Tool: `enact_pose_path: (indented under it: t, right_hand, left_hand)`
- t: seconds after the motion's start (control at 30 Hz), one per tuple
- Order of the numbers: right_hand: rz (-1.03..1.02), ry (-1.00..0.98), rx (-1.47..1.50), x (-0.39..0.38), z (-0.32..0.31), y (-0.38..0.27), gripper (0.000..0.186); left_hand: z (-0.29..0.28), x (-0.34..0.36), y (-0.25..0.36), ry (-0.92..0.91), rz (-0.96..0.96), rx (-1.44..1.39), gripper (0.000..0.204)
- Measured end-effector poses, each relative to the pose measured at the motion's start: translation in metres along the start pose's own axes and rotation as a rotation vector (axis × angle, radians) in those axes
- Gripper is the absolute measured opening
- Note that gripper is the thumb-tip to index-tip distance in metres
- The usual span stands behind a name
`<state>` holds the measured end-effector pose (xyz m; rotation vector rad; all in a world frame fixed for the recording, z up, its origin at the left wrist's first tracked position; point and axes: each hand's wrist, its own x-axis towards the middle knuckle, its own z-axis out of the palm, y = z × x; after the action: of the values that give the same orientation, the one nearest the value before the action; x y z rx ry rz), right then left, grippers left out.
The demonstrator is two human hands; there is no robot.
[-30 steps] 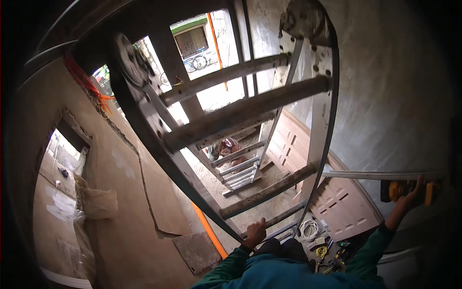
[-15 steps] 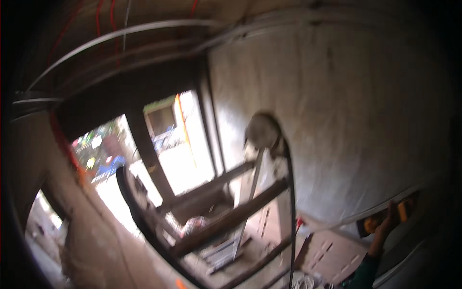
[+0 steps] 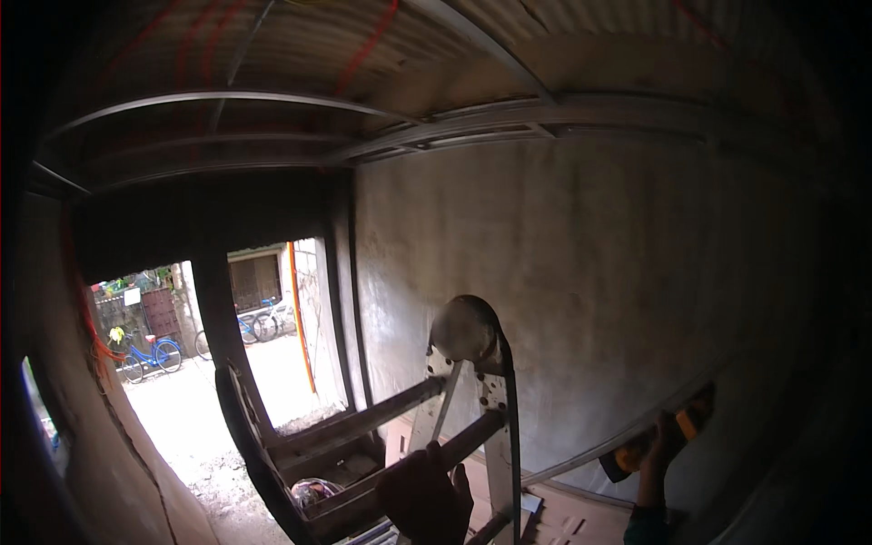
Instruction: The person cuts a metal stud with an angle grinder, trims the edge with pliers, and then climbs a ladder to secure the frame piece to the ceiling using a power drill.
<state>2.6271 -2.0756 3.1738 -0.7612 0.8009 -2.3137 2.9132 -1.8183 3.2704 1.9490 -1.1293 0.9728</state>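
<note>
A stepladder [image 3: 500, 454] stands in front of me, its rounded top joint and dark side rail facing up. My left hand [image 3: 422, 498], dark against the light, is closed around one of its upper rungs [image 3: 472, 438]. To the right, my right hand [image 3: 661, 445] grips a yellow-and-black power tool [image 3: 695, 416]; shadow hides its exact kind. A long thin metal strip [image 3: 581, 454] runs slantwise beside the tool, and I cannot tell whether the hand touches it.
Metal ceiling framing [image 3: 472, 118] with red conduits [image 3: 368, 45] hangs overhead. A bare plastered wall [image 3: 581, 263] rises on the right. Door openings at left show a blue bicycle [image 3: 154, 354] outside. Light brown perforated boards [image 3: 577, 522] lie below, behind the ladder.
My view has tilted up and levelled, showing more ceiling. My left hand has come into view onto the ladder rung. My right hand still holds the power tool, now lower and further left in view.
</note>
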Motion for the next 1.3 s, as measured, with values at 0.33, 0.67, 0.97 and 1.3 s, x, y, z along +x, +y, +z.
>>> enact_pose_path:
  t: [0.33,0.67,0.97,1.3]
  right_hand:
    - [0.069,-0.149,0.044,0.011,0.003,-0.070,0.055]
    - [0.161,-0.162,0.068,0.060,-0.022,-0.078,0.051]
    - [0.245,-0.220,0.020,0.137,-0.010,-0.012,0.058]
    - [0.278,-0.164,0.009,0.205,0.184,-0.122,0.054]
  left_hand:
    - [-0.009,0.005,0.015,-0.085,0.013,0.172,0.036]
    - [-0.024,-0.007,0.053,-0.016,0.064,0.428,0.037]
    - [0.002,0.006,0.097,0.070,0.089,0.424,0.035]
    - [-0.016,0.117,0.112,-0.074,-0.018,0.129,0.022]
